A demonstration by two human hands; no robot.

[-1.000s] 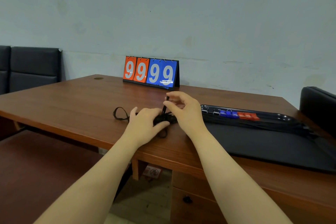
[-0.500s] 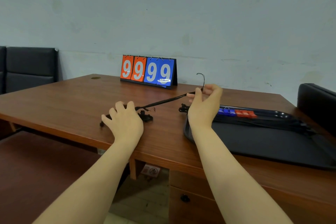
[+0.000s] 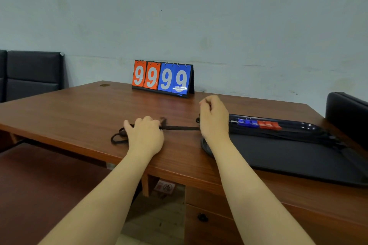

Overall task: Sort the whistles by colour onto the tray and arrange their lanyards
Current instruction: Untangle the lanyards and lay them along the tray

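The lanyard (image 3: 179, 128) lies stretched across the desk (image 3: 69, 109) near its front edge, taut between the two hands. Its loose loop trails left of the left hand (image 3: 145, 135), close to that edge. The left hand is clenched over the strap and pins it to the wood. The right hand (image 3: 214, 119) is curled into a loose fist at the tray's left rim. The strap runs in behind it, so the grip itself is hidden, but the tension suggests it is holding. A dark smear (image 3: 163, 120) just beyond the left knuckles may be the whistle; it is too blurred to tell.

The tray (image 3: 288, 157) sits at the desk's front right. Blue whistles (image 3: 247, 122) and red whistles (image 3: 268, 125) are lined up along its far rim, and their straps (image 3: 294, 132) are gathered toward the right end. A scoreboard (image 3: 162, 77) stands at the back edge.

Risks from here, as I judge them:
- A harder pull by the right hand could slip the strap from under the left, flicking the whistle end across the desk or off the front edge.
- The trailing loop is near enough to that edge to slide over and drag the rest after it.
- Carrying the strap over the tray's rim could snag the laid straps or knock the sorted rows out of line.
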